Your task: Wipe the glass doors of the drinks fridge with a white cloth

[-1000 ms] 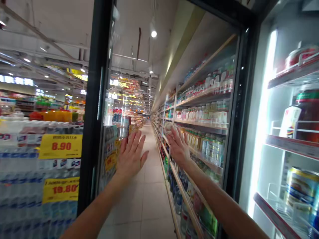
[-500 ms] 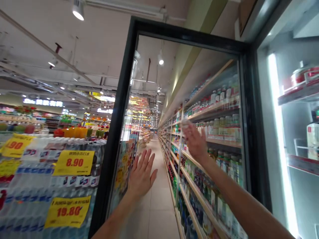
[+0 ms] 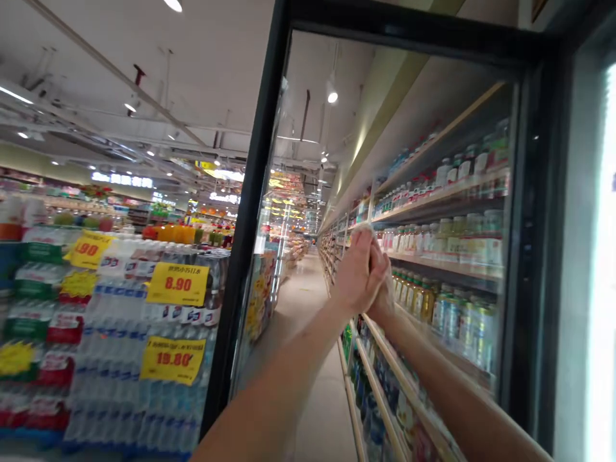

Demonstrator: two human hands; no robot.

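Observation:
Both my hands meet in front of the open glass door (image 3: 308, 154) of a black-framed cooler. My left hand (image 3: 355, 273) is closed, its fingers curled upward. Pressed against it from the right is my right hand (image 3: 384, 292), also closed and partly covered by the left. A small whitish wad, seemingly a cloth (image 3: 362, 227), shows above the fingertips; most of it is hidden within the hands. Whether the cloth touches the glass, I cannot tell.
The door's black frame (image 3: 248, 212) rises left of my arms. Through the glass run shelves of bottles (image 3: 447, 237) and an aisle floor (image 3: 312, 282). Packed water bottles (image 3: 115, 346) with yellow price signs (image 3: 177, 283) are stacked at left. A bright cooler light (image 3: 607, 256) stands far right.
My left hand, spread open before, has moved up and right and closed against my right hand. The right hand has closed too. The view has shifted left and nearer the door.

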